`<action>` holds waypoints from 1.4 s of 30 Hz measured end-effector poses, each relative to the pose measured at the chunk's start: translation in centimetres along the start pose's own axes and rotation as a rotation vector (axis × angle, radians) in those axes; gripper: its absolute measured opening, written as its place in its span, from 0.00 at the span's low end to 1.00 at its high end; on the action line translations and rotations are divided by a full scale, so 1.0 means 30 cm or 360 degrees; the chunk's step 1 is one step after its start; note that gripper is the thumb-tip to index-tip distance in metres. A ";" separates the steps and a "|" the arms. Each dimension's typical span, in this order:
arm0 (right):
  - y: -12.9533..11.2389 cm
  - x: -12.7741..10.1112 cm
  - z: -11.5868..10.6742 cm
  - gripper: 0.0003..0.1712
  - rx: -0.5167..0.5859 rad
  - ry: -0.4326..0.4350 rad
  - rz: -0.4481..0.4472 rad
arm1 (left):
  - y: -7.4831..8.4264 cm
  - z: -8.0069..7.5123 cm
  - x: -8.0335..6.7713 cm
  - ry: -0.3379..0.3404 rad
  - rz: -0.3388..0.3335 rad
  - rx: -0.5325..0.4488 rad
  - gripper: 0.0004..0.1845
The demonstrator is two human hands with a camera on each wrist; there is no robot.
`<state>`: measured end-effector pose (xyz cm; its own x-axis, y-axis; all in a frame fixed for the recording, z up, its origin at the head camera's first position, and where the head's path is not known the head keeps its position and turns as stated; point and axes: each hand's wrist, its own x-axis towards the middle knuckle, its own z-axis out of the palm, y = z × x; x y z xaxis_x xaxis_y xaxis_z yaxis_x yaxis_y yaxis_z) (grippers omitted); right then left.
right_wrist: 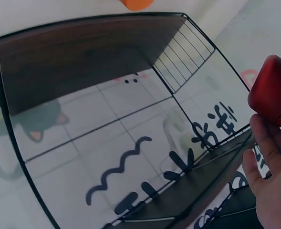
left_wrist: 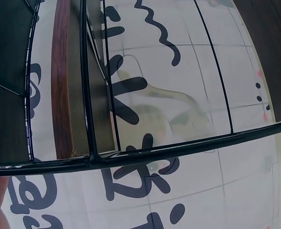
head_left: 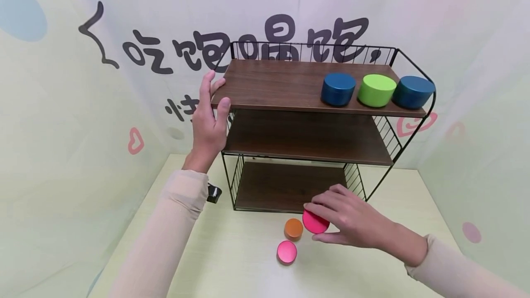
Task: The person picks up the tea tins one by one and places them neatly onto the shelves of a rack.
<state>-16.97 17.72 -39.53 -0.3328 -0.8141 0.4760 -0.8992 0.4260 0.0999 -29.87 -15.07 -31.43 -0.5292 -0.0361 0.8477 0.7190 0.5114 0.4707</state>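
Note:
My left hand (head_left: 208, 123) grips the left end of a three-tier shelf rack (head_left: 281, 86), thumb at the top board's front corner and fingers at the side rail. Only a sliver of that hand shows in the left wrist view, by the black bar (left_wrist: 178, 150). My right hand (head_left: 352, 220) holds a round red-pink tin (head_left: 316, 222) between thumb and fingers, in front of the bottom board. In the right wrist view the tin (right_wrist: 272, 90) sits at the fingertips. Beside it on the table are an orange tin (head_left: 293, 229) and a pink tin (head_left: 287, 252).
On the top board's right side stand a blue tin (head_left: 338, 89), a green tin (head_left: 377, 90) and another blue tin (head_left: 413, 92). A small black object (head_left: 213, 193) lies left of the rack on the pale table (head_left: 232, 261). Printed cloth walls (head_left: 165, 3) surround the table.

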 end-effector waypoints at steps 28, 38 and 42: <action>0.104 0.248 -0.245 0.41 -0.0172 0.0202 -0.0139 | -0.005 0.004 0.001 0.0011 0.0015 0.0009 0.35; 0.143 0.332 -0.325 0.41 -0.0194 0.0312 -0.0151 | -0.005 0.005 0.001 0.0016 0.0016 0.0010 0.35; 0.154 0.367 -0.356 0.42 -0.0197 0.0346 -0.0132 | -0.005 0.006 0.000 0.0014 0.0014 0.0005 0.35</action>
<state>-21.76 14.93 -24.49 -0.1785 -0.7498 0.6371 -0.8748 0.4173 0.2461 -30.05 -14.98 -31.55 -0.5189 -0.0391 0.8539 0.7221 0.5145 0.4624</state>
